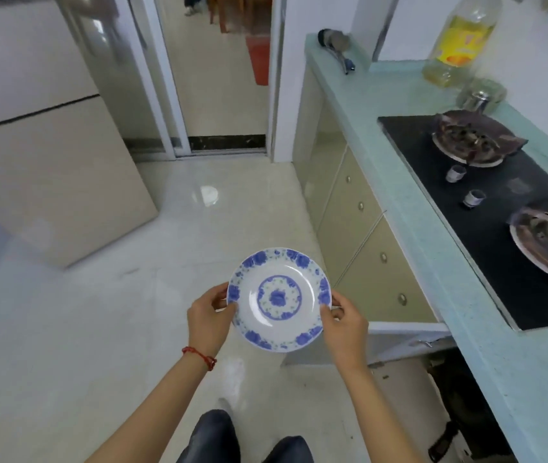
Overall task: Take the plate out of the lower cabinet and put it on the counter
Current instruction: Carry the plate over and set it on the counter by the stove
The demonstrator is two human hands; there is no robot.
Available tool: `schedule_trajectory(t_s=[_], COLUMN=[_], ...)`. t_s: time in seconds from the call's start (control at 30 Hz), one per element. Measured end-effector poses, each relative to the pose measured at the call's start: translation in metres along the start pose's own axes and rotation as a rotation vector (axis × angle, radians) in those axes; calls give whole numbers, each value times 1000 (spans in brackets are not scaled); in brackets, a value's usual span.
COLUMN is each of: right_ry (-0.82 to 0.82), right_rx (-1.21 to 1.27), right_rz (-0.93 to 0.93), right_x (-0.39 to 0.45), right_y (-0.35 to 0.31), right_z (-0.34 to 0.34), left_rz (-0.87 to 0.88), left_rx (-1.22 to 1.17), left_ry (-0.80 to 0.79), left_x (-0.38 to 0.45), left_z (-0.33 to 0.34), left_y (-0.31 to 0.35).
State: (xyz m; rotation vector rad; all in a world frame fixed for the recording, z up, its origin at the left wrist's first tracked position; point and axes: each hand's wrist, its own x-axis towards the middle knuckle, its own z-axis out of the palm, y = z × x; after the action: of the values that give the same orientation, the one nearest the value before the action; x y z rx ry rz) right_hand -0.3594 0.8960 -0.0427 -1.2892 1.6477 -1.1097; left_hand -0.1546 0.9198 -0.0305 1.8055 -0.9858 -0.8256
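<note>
A white plate with blue flower patterns is held level in front of me, above the floor and left of the counter. My left hand grips its left rim and my right hand grips its right rim. The pale turquoise counter runs along the right side. Below it, an opened lower cabinet shows a dark inside, with its door swung out just behind my right hand.
A black gas hob with two burners and two knobs fills much of the counter. An oil bottle and a small jar stand at the far end. A drawer stack lies under the counter. A large fridge stands left.
</note>
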Motion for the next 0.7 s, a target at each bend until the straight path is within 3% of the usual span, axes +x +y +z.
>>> schedule_trajectory(t_s=[0.37, 0.7], right_ry=[-240, -202], right_rx=[-32, -51], right_rz=[-42, 16], right_x=[24, 78], right_y=[-18, -38], right_z=[116, 216], left_rz=[-150, -171], left_rx=[-9, 13], left_ry=[195, 140], left_x=[52, 168], left_z=[-74, -111], left_y=[-47, -64])
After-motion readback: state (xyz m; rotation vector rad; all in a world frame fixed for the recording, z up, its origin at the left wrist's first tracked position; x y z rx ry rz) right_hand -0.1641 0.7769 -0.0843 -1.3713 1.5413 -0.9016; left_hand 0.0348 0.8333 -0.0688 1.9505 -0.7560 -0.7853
